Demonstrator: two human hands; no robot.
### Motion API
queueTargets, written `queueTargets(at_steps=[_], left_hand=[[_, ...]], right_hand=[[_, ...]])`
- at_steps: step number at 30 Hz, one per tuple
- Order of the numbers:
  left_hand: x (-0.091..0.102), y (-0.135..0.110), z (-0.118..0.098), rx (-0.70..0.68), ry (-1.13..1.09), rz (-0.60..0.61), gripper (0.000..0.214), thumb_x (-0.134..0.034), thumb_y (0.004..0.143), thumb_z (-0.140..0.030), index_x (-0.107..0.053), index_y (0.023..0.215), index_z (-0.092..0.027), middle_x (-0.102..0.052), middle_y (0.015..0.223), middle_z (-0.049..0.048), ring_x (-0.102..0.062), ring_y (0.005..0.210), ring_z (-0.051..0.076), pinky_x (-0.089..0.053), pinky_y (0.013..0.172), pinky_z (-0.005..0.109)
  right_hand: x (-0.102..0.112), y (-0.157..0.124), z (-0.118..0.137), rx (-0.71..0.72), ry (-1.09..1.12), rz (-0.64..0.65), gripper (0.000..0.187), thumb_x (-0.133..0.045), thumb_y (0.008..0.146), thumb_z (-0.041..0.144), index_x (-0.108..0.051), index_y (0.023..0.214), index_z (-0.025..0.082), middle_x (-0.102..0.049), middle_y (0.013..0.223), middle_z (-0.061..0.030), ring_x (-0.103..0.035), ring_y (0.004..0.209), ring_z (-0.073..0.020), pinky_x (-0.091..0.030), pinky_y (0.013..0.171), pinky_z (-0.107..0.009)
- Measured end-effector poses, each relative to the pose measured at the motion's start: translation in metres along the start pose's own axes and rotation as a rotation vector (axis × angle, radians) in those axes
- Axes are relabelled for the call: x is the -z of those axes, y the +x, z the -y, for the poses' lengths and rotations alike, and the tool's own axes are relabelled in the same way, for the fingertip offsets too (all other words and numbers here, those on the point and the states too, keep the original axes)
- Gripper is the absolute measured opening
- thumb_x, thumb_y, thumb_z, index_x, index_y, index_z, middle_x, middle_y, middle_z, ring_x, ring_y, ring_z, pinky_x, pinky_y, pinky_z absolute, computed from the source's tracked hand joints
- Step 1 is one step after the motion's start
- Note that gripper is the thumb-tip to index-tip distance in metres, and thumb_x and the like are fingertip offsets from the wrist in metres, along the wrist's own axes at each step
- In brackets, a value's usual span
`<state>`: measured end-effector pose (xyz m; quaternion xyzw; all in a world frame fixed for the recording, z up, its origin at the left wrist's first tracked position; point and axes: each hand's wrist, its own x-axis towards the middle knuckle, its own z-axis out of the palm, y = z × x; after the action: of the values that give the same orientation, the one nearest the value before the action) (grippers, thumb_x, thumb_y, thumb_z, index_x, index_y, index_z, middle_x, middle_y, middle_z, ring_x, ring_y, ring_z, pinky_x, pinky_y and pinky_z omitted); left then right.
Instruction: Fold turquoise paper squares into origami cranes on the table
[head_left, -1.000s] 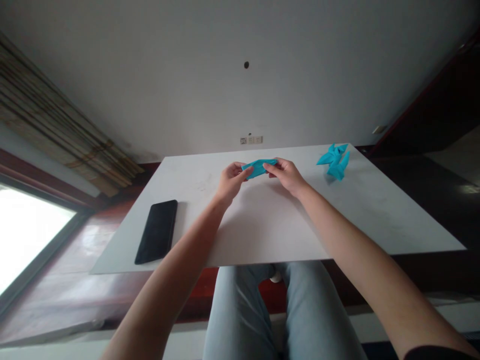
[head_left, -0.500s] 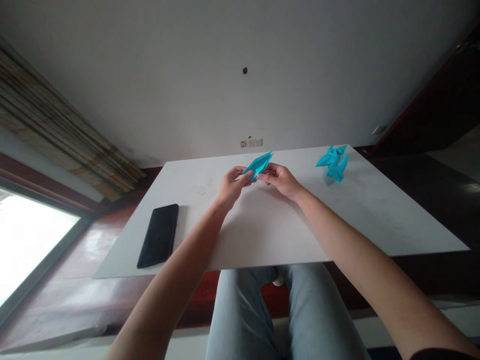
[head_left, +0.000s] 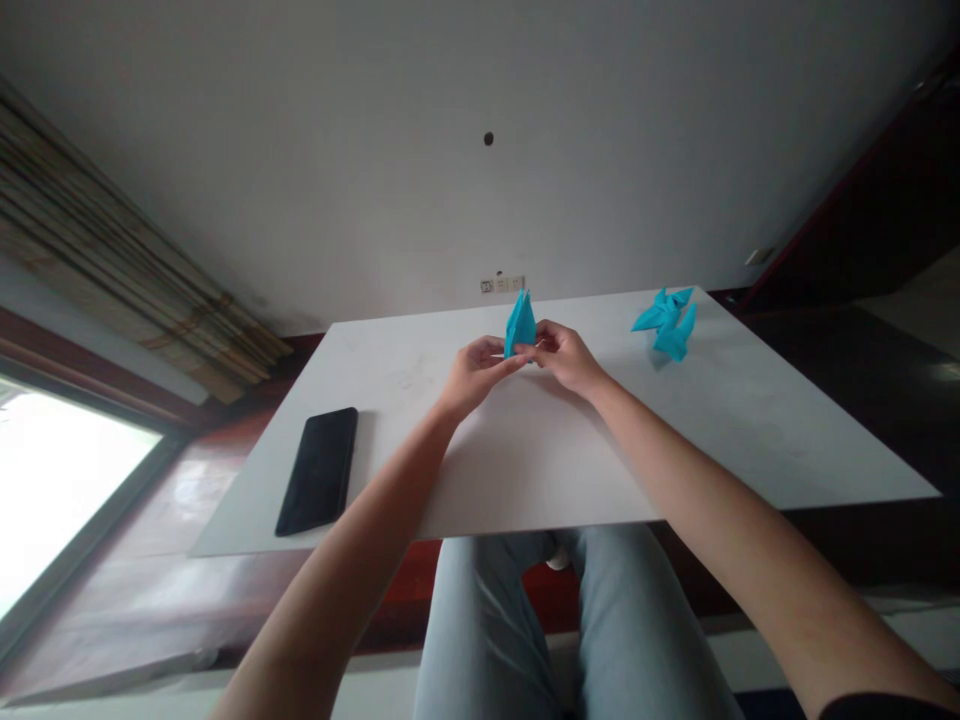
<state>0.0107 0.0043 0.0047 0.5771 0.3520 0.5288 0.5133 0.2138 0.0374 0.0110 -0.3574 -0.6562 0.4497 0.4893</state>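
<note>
Both hands on the blue paper [head_left: 523, 328], ctr of desk [head_left: 525, 470], twd far edge. L hand [head_left: 472, 377] pinching its lower end from the left, thumb across the front; R hand [head_left: 566, 358] pinching same end from the right, thumbs abt meeting. Paper's upright, folded, pts up; can't tell if its btm touches the desk. Blue folded pcs [head_left: 671, 335] at far R corner, close tog. Phone [head_left: 318, 472] flat, near L, dark scrn up, well apart from paper.
</note>
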Motion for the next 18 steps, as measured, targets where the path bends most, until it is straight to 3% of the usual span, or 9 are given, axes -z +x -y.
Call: queueTargets(at_steps=[7,10,14,18], left_hand=[[0.006,0.0059,0.0087,0.013,0.018,-0.084,0.065,-0.099,0.076,-0.079,-0.077,0.093,-0.02,-0.084,0.098,0.0036,-0.078,0.093,0.018,-0.059,0.091,0.033],[0.0052,0.0066,0.0096,0.018,-0.02,-0.08,0.067,-0.1,0.075,-0.078,-0.072,0.091,-0.02,-0.081,0.093,0.0031,-0.078,0.091,0.018,-0.06,0.093,0.034],[0.0026,0.0063,0.0096,0.041,-0.101,-0.065,0.072,-0.105,0.068,-0.076,-0.068,0.095,-0.019,-0.083,0.094,0.0053,-0.081,0.092,0.02,-0.062,0.098,0.038],[0.0018,0.0054,0.0066,0.003,-0.037,-0.102,0.066,-0.102,0.075,-0.075,-0.073,0.096,-0.02,-0.084,0.095,0.0059,-0.08,0.092,0.02,-0.062,0.093,0.036]], right_hand=[[-0.0006,-0.0017,-0.0013,0.038,-0.027,-0.044,0.056,-0.094,0.079,0.076,-0.074,0.098,0.027,-0.077,0.096,-0.0024,-0.071,0.089,-0.0222,-0.052,0.079,-0.037],[-0.0041,-0.0027,0.0003,0.043,0.016,-0.039,0.059,-0.096,0.077,0.076,-0.069,0.1,0.029,-0.077,0.097,-0.0016,-0.072,0.091,-0.0227,-0.057,0.08,-0.037],[-0.0073,-0.0021,0.0001,0.054,0.073,-0.102,0.072,-0.102,0.07,0.071,-0.064,0.117,0.033,-0.075,0.093,0.0018,-0.072,0.087,-0.0226,-0.059,0.078,-0.038],[-0.0051,-0.0011,-0.003,0.051,0.013,-0.109,0.061,-0.1,0.074,0.07,-0.067,0.105,0.029,-0.075,0.091,-0.0009,-0.072,0.085,-0.0229,-0.057,0.078,-0.039]])
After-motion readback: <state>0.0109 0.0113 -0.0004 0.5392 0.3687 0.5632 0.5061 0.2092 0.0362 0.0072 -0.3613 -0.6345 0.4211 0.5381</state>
